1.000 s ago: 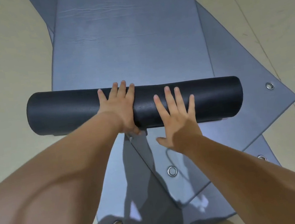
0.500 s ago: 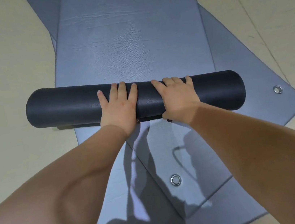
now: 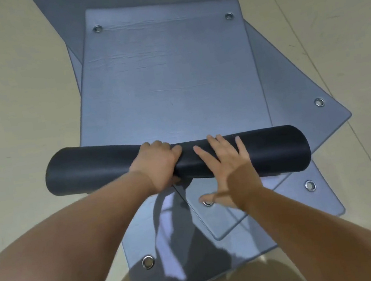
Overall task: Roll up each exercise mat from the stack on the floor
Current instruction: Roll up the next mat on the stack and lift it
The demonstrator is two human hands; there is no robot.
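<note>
1. The right hand (image 3: 227, 167) has slid back from the top of the roll (image 3: 93, 170) to its near side; its fingers (image 3: 202, 153) now lie straight and spread on the black surface, pressing rather than gripping
2. The left hand (image 3: 157, 165), flat half a second ago, now has its fingers (image 3: 156, 144) curled over the crest of the roll, clamped on it
3. The roll lies crosswise on the stack, at the near end of the top mat (image 3: 171, 82), whose flat part stretches ahead to its far edge and two eyelets (image 3: 97, 29)
4. This looks like hand-over-hand rolling: one hand holds while the other resets to push
5. Well over half of this mat is probably still flat, and the lower mats (image 3: 289, 73) on the floor (image 3: 6, 94) remain unrolled
</note>
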